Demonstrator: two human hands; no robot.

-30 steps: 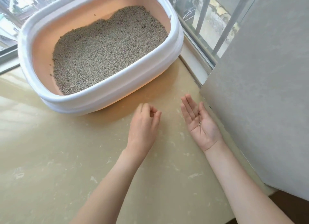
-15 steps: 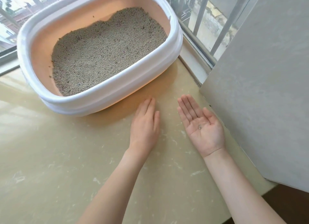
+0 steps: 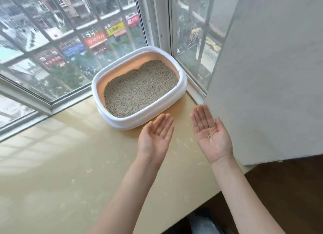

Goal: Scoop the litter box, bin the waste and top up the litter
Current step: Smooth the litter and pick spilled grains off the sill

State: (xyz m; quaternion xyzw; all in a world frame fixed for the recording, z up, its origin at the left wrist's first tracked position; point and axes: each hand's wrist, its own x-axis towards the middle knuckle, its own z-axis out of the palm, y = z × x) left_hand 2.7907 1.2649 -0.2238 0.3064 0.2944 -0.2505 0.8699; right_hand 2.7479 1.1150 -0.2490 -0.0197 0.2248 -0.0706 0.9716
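A white-rimmed litter box [image 3: 111,119] with a peach inside sits in the window corner on a beige sill [image 3: 61,163]. Grey litter [image 3: 139,88] fills its bottom, heaped toward the far right. In front of the box my left hand [image 3: 155,137] lies palm up, fingers straight, with nothing in it. To its right my right hand [image 3: 210,134] is also palm up and flat, and a few grey litter grains [image 3: 209,135] rest in its palm. Neither hand touches the box.
Barred windows [image 3: 70,41] close off the sill behind and to the right of the box. A grey wall panel [image 3: 271,76] stands close beside my right hand. The sill's front edge drops to a dark floor [image 3: 288,190] at the lower right.
The view has pulled back and tilted up, so the box looks smaller and farther. My left hand lifted off the sill and turned palm up. The right hand stays flat with the grains.
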